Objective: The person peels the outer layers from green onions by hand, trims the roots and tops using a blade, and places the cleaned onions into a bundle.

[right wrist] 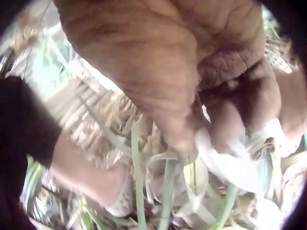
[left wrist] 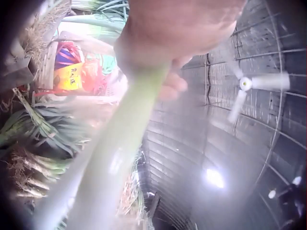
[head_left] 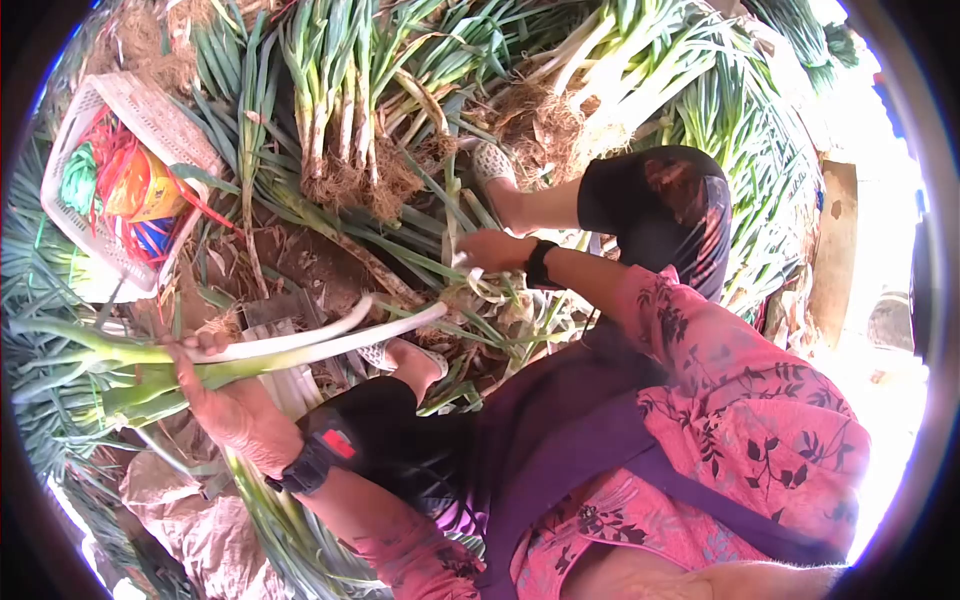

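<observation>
Two peeled leeks with white stems [head_left: 340,345] lie across the left hand [head_left: 235,415] in the head view, their green leaves pointing left. The left wrist view shows that hand [left wrist: 177,33] gripping a pale green stem [left wrist: 120,124], its fingers curled round it. Over the loose peelings, the right hand [head_left: 492,251] is between the person's legs, to the right of the white stem ends. In the right wrist view, the right hand [right wrist: 177,62] has curled fingers pinching a whitish strip of peel [right wrist: 230,167].
A white plastic basket [head_left: 160,115] with coloured twine stands at upper left. Bundles of rooted leeks [head_left: 345,120] lie at the top. Peelings cover the ground between two shoes [head_left: 492,165]. Crumpled sacking [head_left: 195,515] lies at lower left.
</observation>
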Tool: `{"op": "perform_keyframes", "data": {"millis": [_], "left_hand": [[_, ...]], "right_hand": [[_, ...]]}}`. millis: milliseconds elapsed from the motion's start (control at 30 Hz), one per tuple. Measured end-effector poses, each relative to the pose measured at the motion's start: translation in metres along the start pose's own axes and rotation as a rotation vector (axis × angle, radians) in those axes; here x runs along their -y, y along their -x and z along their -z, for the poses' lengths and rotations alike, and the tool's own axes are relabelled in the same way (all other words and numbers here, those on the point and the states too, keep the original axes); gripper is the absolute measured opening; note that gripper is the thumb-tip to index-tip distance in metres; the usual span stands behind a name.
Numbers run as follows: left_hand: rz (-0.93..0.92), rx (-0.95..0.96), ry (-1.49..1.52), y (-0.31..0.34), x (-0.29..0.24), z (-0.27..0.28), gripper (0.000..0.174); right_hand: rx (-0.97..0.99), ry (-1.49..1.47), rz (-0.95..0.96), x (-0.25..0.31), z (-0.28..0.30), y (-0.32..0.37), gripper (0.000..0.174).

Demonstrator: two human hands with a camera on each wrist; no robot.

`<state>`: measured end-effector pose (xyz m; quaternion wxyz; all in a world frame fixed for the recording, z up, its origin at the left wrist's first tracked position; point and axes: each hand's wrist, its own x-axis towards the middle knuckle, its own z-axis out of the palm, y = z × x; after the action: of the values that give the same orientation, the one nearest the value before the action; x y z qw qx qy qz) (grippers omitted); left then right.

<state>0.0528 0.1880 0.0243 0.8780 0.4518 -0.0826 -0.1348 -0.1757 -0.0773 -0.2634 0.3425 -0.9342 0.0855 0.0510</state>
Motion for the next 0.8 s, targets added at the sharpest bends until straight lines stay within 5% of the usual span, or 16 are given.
{"op": "perform_keyframes", "data": {"millis": [67,100,133,167,233,267,333,500,567,633,700,800], "left_hand": [[0.101,-0.065,-0.023,0.004,0.007,-0.017,0.033],[0.198,-0.116,-0.042,0.003,0.01,-0.023,0.029],[0.257,0.092,0.059,-0.003,0.016,-0.018,0.016],[0.26,0.086,0.058,-0.006,0.019,-0.022,0.016],[0.353,-0.14,-0.054,-0.002,0.026,-0.041,0.012],[0.392,-0.22,-0.082,-0.005,0.031,-0.041,0.013],[0.416,-0.261,-0.11,-0.002,0.038,-0.053,0.013],[0.509,-0.352,-0.191,-0.004,0.043,-0.064,0.011],[0.509,-0.339,-0.17,-0.005,0.042,-0.058,0.01],[0.525,-0.313,-0.14,-0.006,0.041,-0.055,0.01],[0.529,-0.292,-0.124,-0.006,0.041,-0.052,0.01],[0.515,-0.269,-0.104,-0.003,0.038,-0.054,0.01]], "right_hand": [[-0.005,-0.486,-0.397,0.022,0.037,-0.042,0.031],[-0.099,-0.749,-0.435,0.026,0.046,-0.062,0.029],[-0.199,-1.012,-0.473,0.025,0.049,-0.083,0.027],[-0.194,-1.012,-0.476,0.024,0.047,-0.106,0.027],[-0.468,-1.283,-0.623,0.023,0.04,-0.155,0.026],[-0.468,-1.28,-0.623,0.016,0.034,-0.175,0.026],[-0.578,-0.695,-0.682,-0.002,0.016,-0.208,0.029],[-0.509,-0.774,-0.784,-0.017,0.013,-0.251,0.034],[-0.293,-0.876,-0.833,-0.028,0.019,-0.257,0.034],[-0.216,-0.787,-0.792,-0.024,0.036,-0.247,0.035],[-0.17,-1.039,-0.395,0.003,0.05,-0.214,0.031],[0.109,-1.01,-0.18,0.059,0.054,-0.13,0.023]]}}
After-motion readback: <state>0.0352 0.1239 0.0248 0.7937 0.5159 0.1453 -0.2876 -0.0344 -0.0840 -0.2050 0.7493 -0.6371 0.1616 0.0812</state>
